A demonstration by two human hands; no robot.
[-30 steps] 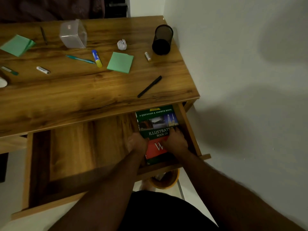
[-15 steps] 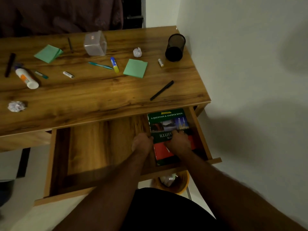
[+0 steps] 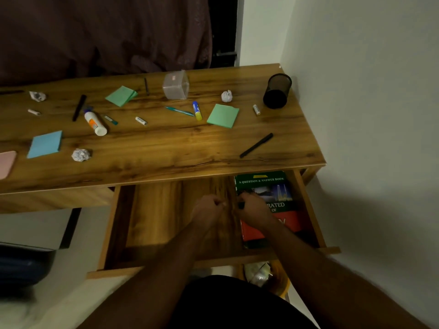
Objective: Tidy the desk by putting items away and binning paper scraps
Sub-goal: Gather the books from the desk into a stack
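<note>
- So far, judging by the layout, only one item looked put away: the book point(image 3: 266, 186) lay flat in the right end of the open drawer point(image 3: 166, 210), against its right wall.
- The left hand point(image 3: 206, 211) hung over the drawer floor just left of the book, fingers curled, holding nothing I could see.
- The right hand point(image 3: 255, 211) rested on the book's left edge with fingers curled; whether it gripped the cover I could not tell.
- Nearly everything else seemed left to do, since the bench point(image 3: 166, 150) was strewn with things.
- Paper scraps, three: one point(image 3: 226, 96) near the back right, beside the cup point(image 3: 277, 91); one point(image 3: 81, 155) toward the front left; one point(image 3: 37, 96) at the back left.
- The bin point(image 3: 280, 281) sat on the floor under the drawer's right front corner, with some waste in it.
- Note pads, four: two green point(image 3: 223, 115) point(image 3: 121, 95), one blue point(image 3: 45, 144), one pink point(image 3: 7, 163) cut off at the left edge.
- Long black pens, two plainly: one point(image 3: 256, 145) near the right front, one point(image 3: 79, 108) left of middle; a thin dark stick point(image 3: 146, 86) at the back could be a third.
- One teal pen point(image 3: 179, 111), one glue stick point(image 3: 197, 110), one glue bottle point(image 3: 95, 123), one clear box point(image 3: 176, 85).
- Small white tubes, three point(image 3: 256, 109) point(image 3: 141, 121) point(image 3: 34, 112), too small to identify.
</note>
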